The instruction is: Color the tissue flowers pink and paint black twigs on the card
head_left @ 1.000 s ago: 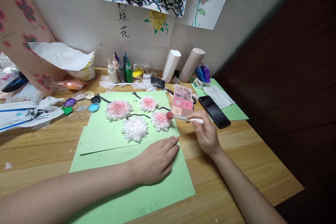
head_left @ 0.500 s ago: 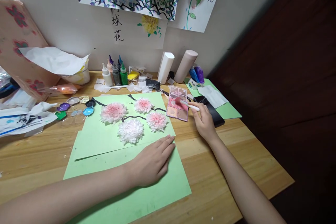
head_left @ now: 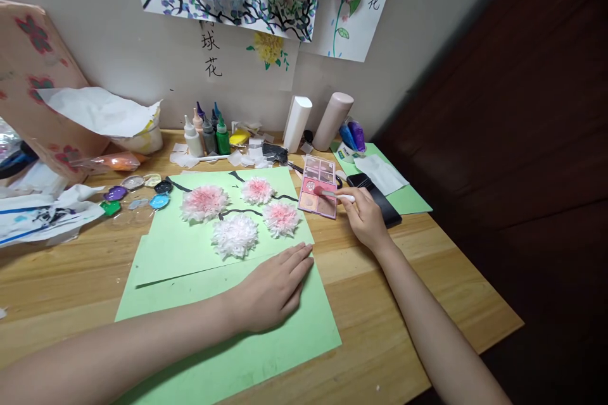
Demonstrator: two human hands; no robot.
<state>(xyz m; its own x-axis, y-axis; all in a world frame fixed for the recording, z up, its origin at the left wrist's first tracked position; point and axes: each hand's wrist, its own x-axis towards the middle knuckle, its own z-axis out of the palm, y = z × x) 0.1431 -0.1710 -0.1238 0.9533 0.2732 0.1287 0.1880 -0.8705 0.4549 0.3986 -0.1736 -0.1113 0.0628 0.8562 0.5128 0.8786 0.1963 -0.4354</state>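
My right hand (head_left: 365, 218) is closed around the white handle of a makeup brush (head_left: 342, 197). The brush's pink bristles touch the pink part of an open powder palette (head_left: 311, 202). My left hand (head_left: 278, 281) lies flat, fingers stretched out, on the lower right of the green paper (head_left: 180, 259). Above it on that paper are a white tissue flower (head_left: 235, 236) and three flowers with pink centres: one at the left (head_left: 204, 204), one at the top (head_left: 257, 190) and one at the right (head_left: 281, 219). Black painted branches (head_left: 240, 211) run between them.
Small paint bottles (head_left: 208, 136), paper scraps, a white bottle (head_left: 297, 124) and a beige bottle (head_left: 333, 121) stand along the wall. Open paint pots (head_left: 115, 193) lie left of the paper. A black case (head_left: 380, 202) is right of the palette. Flower pictures hang above.
The brush head has moved slightly down and left on the pink part of the palette, with my right hand following. My left hand stays flat on the paper. The view has shifted a little.
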